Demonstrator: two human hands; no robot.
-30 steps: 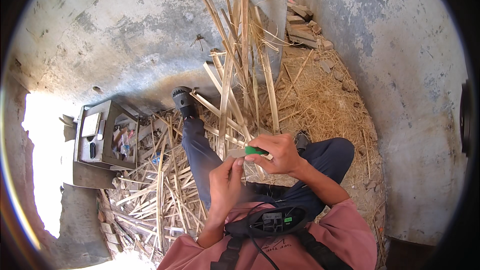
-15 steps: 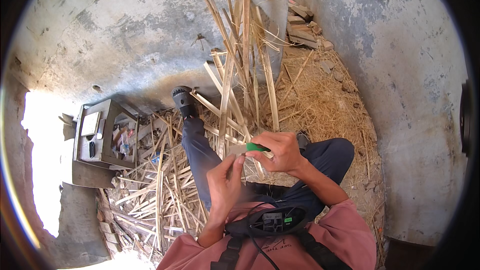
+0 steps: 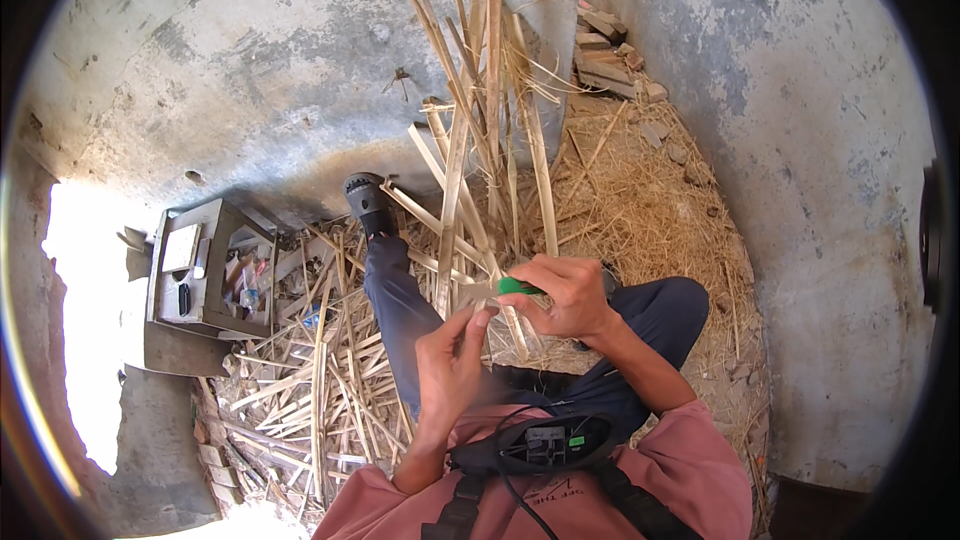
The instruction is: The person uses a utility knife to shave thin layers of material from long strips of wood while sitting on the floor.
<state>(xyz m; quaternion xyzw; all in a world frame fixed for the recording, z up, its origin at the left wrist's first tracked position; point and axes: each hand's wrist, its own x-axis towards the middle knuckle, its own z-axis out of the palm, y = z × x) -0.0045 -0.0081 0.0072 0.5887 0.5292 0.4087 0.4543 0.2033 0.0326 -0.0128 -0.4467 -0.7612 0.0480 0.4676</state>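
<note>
My right hand (image 3: 568, 302) is closed around the green handle of a knife (image 3: 515, 286). Its broad greyish blade points left, just above my left fingertips. My left hand (image 3: 447, 358) is closed, thumb and forefinger pinching a small, thin piece that I cannot make out, near the blade's edge. Both hands are close together over my lap. Beyond them, long split bamboo strips (image 3: 455, 180) lean upright against the wall, their lower ends between my legs.
Cut strips (image 3: 325, 380) litter the floor on the left, beside an open-fronted metal cabinet (image 3: 185, 285) holding odds and ends. Straw-like shavings (image 3: 640, 220) cover the floor on the right. Bricks (image 3: 605, 65) are piled in the far corner. My shoe (image 3: 368, 202) is near the wall.
My right hand and the knife have shifted slightly to the right and upward. My left hand has barely moved and keeps its pinch.
</note>
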